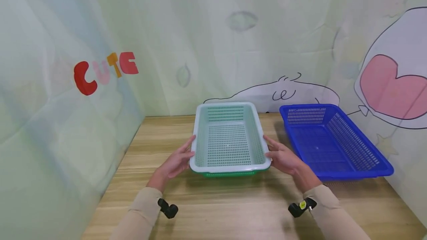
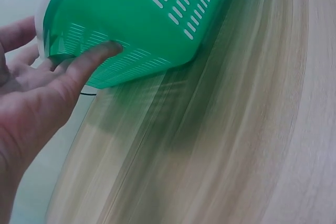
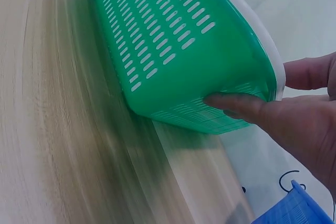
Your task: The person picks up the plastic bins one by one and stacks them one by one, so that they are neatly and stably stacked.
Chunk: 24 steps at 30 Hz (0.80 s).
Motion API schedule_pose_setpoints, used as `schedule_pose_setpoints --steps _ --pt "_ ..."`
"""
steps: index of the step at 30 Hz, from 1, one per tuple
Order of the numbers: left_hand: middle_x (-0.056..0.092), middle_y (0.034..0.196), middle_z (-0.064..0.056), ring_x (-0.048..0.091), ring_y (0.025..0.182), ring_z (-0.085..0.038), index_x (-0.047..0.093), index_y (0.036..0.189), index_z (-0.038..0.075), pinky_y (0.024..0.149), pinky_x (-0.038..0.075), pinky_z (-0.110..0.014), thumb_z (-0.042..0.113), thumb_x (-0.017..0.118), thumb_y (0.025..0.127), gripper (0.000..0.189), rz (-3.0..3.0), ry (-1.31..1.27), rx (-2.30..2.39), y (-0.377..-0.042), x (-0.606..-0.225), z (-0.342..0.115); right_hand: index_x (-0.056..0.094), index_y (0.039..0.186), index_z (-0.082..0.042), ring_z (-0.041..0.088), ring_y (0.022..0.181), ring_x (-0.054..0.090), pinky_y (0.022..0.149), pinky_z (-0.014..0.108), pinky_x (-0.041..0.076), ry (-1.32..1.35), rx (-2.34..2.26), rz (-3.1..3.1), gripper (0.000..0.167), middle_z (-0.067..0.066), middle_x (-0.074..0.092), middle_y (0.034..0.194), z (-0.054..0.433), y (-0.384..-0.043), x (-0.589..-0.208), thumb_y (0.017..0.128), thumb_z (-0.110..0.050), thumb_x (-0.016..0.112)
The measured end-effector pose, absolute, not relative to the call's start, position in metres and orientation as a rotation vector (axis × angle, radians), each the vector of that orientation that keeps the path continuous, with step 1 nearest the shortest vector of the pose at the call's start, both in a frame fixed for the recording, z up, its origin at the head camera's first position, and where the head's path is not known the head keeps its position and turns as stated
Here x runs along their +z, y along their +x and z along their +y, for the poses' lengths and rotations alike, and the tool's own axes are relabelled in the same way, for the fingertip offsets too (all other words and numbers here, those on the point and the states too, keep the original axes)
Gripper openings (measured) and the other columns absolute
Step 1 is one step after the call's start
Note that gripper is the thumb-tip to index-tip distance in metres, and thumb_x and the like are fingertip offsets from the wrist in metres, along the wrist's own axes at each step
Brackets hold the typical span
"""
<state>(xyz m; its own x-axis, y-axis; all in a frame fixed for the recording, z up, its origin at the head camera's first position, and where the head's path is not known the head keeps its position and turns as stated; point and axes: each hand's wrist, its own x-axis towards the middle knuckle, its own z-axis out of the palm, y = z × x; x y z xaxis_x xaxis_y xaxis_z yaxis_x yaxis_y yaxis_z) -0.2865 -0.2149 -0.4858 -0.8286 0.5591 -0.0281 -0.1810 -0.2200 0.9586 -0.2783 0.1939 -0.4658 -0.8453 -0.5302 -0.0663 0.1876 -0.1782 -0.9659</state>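
In the head view, a rectangular slotted basket (image 1: 230,168) with a white rim and pale inside sits at the middle of the table, green showing beneath its rim. Its green outer wall (image 2: 152,30) fills the top of the left wrist view, its lower edge close over the wood. My left hand (image 1: 176,161) grips the left side at the rim, the thumb against the slotted green wall. On the opposite side my right hand (image 1: 284,159) holds the rim likewise, thumb on the green wall (image 3: 173,61) in the right wrist view.
A larger blue basket (image 1: 318,149) stands on the wooden table (image 1: 213,210) to the right, close to my right forearm. Behind and at both sides hangs a pale printed curtain (image 1: 186,40) with cartoon shapes and letters.
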Motion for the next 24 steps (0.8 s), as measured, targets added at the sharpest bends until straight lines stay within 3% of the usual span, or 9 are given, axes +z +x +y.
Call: schedule_pose_setpoints --steps 5,14,24 --pt "0.005 0.166 -0.018 0.019 0.145 -0.05 0.0 0.162 0.027 0.104 0.038 -0.06 0.006 0.037 0.107 0.07 1.593 0.435 2.077 -0.29 -0.488 -0.208 -0.013 0.158 -0.006 0.05 0.145 0.01 0.109 0.057 0.034 -0.393 -2.057 1.651 0.08 0.033 -0.001 0.161 0.2 -0.277 -0.467 0.096 0.013 0.033" --pt "0.005 0.167 -0.015 0.021 0.145 -0.049 0.0 0.162 0.029 0.104 0.038 -0.06 0.008 0.038 0.106 0.071 1.608 0.434 2.069 -0.292 -0.485 -0.201 -0.012 0.159 -0.008 0.05 0.146 0.008 0.113 0.066 0.019 -0.379 -2.057 1.666 0.08 0.03 -0.003 0.162 0.207 -0.277 -0.462 0.097 0.011 0.034" --pt "0.003 0.166 -0.017 0.018 0.145 -0.051 -0.001 0.161 0.028 0.105 0.037 -0.061 0.006 0.037 0.106 0.071 1.578 0.428 2.076 -0.293 -0.488 -0.195 -0.016 0.158 -0.008 0.05 0.146 0.006 0.113 0.065 0.02 -0.385 -2.061 1.638 0.079 0.032 -0.004 0.161 0.212 -0.273 -0.464 0.098 0.011 0.032"
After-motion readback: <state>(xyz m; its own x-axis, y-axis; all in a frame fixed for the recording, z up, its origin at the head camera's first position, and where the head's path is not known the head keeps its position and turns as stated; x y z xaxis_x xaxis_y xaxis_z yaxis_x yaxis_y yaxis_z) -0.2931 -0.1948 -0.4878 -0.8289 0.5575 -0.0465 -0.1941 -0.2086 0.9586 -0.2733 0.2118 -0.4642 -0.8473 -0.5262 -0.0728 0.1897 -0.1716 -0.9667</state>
